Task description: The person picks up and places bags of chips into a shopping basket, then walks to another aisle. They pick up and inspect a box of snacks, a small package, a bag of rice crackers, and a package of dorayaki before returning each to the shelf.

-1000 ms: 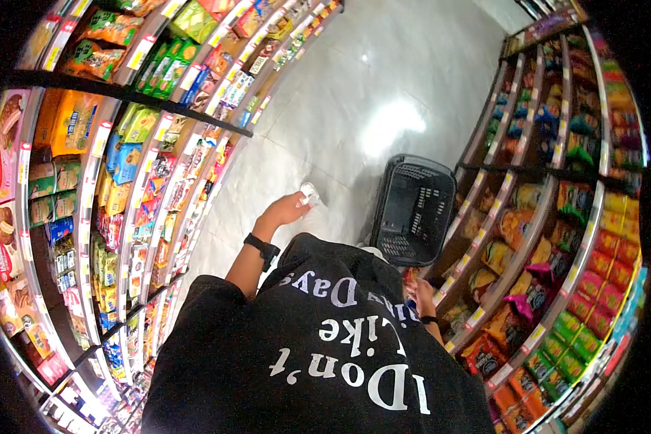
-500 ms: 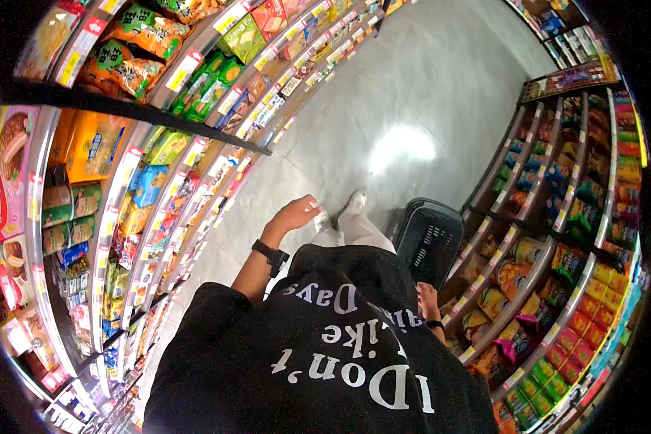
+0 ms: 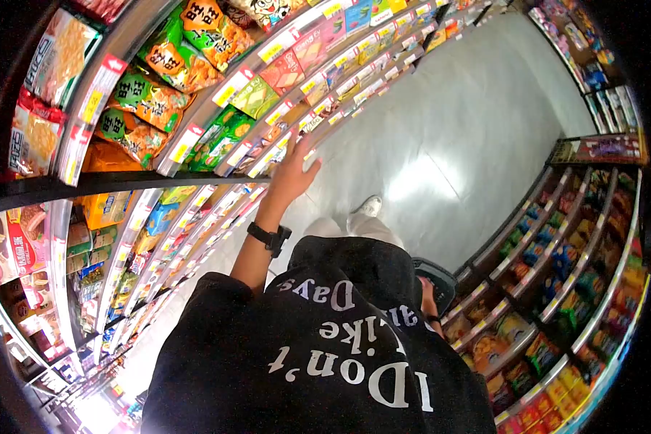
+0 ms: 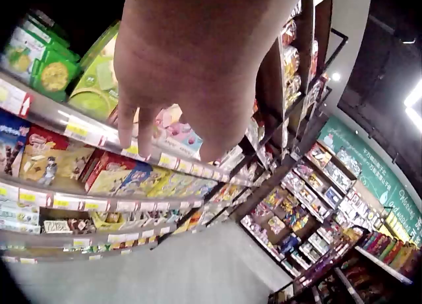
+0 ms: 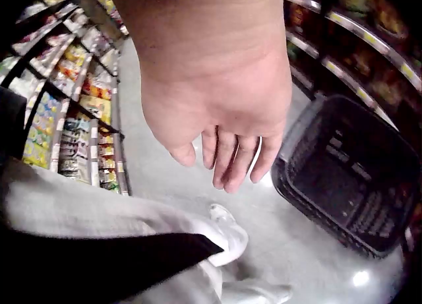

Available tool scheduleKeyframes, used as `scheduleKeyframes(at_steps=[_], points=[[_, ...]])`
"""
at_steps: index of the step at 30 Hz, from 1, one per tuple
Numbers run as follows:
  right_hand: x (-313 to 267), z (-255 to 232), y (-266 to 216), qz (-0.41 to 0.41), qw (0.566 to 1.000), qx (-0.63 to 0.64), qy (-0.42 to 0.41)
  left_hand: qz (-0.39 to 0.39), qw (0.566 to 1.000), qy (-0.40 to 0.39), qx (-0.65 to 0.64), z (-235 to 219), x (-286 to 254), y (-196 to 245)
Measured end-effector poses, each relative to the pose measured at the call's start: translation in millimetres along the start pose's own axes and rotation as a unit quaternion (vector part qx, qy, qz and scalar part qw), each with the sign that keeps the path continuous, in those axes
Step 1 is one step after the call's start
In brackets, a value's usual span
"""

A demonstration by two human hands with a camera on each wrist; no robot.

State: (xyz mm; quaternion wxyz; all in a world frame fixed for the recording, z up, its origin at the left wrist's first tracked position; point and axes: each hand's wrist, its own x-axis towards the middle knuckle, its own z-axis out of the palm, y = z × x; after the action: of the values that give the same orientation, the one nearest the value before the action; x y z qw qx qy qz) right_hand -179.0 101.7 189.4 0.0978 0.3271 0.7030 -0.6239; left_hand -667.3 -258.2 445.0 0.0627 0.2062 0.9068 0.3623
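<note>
My left hand [image 3: 291, 177] reaches out over the left shelf, fingers spread and nothing gripped. In the left wrist view the left hand [image 4: 188, 86] points down, its fingertips overlapping a shelf edge lined with price tags [image 4: 82, 127]. Green packs [image 4: 51, 70] and a pink box [image 4: 178, 134] sit close around it. My right hand [image 5: 221, 119] hangs at my side with loose fingers and holds nothing. Beside it a black shopping basket [image 5: 297, 179] stands on the floor. The head view shows only part of the right hand [image 3: 428, 295] over the basket [image 3: 447, 278].
Snack shelves line both sides of the aisle, with orange-and-green snack bags [image 3: 170, 58] at upper left and dark shelving [image 3: 550, 275] on the right. Grey floor [image 3: 441, 116] runs between them. A green wall sign [image 4: 356, 152] hangs at the far end.
My left hand has moved forward from in front of my legs to the left shelf, and its fingers have straightened. The view has turned left; the basket now shows lower, partly behind my right side.
</note>
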Motion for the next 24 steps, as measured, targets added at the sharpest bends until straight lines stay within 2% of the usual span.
scheduleKeyframes(at_steps=[1, 2, 3, 4, 5, 7, 9, 11, 12, 15, 16, 17, 19, 20, 21, 22, 24], points=[[26.5, -10.2, -16.8, -0.001, 1.0, 0.003, -0.003, 0.014, 0.998, 0.042, 0.041, -4.7, 17.3, 6.3], [45.6, -21.8, -52.0, 0.128, 0.991, 0.046, -0.007, 0.005, 0.998, 0.041, 0.041, -8.9, 32.8, 9.3], [67.8, -34.7, -94.2, 0.254, 0.963, 0.087, -0.008, 0.009, 0.996, 0.078, 0.042, -12.8, 49.0, 10.0], [88.3, -44.4, -116.5, 0.236, 0.97, 0.054, 0.009, 0.016, 0.992, 0.118, 0.043, -17.2, 64.4, 13.7], [112.3, -54.9, -135.2, 0.214, 0.976, 0.022, 0.028, 0.015, 0.991, 0.123, 0.041, -28.3, 79.8, 27.4], [148.5, -74.9, -166.2, 0.184, 0.981, 0.04, 0.054, -0.08, 0.99, 0.09, 0.073, -47.2, 101.1, 44.2], [166.8, -83.0, -192.2, 0.161, 0.982, 0.061, 0.08, -0.088, 0.988, 0.099, 0.082, -47.2, 116.7, 23.7], [180.3, -83.6, -216.4, 0.139, 0.986, 0.016, 0.093, -0.036, 0.979, 0.139, 0.143, -44.3, 132.8, 1.5], [183.5, -82.3, -223.9, 0.14, 0.987, 0.001, 0.081, -0.068, 0.983, 0.111, 0.129, -46.1, 136.6, -3.6], [197.9, -69.8, -231.7, 0.189, 0.98, -0.039, 0.051, -0.028, 0.984, 0.11, 0.138, -54.0, 138.6, -15.3], [201.0, -62.0, -239.1, 0.191, 0.979, -0.036, 0.057, -0.034, 0.974, 0.142, 0.174, -54.0, 136.4, -14.8], [201.8, -51.9, -248.9, 0.203, 0.977, -0.037, 0.044, -0.03, 0.975, 0.135, 0.171, -54.1, 135.3, -24.1], [203.5, -32.3, -268.3, 0.221, 0.974, -0.033, 0.036, 0.095, 0.949, 0.204, 0.222, -51.5, 132.8, -46.4], [207.4, -22.8, -277.3, 0.219, 0.974, -0.047, 0.033, 0.077, 0.959, 0.175, 0.207, -53.4, 129.3, -47.1], [214.4, -12.3, -286.9, 0.217, 0.974, -0.06, 0.031, 0.134, 0.953, 0.196, 0.187, -54.3, 131.5, -48.0], [223.7, -6.8, -286.4, 0.222, 0.973, -0.054, 0.037, 0.156, 0.954, 0.178, 0.184, -57.0, 130.1, -52.2], [244.8, -0.1, -275.2, 0.096, 0.994, -0.05, 0.007, 0.206, 0.948, 0.152, 0.187, -63.2, 130.6, -61.5]])
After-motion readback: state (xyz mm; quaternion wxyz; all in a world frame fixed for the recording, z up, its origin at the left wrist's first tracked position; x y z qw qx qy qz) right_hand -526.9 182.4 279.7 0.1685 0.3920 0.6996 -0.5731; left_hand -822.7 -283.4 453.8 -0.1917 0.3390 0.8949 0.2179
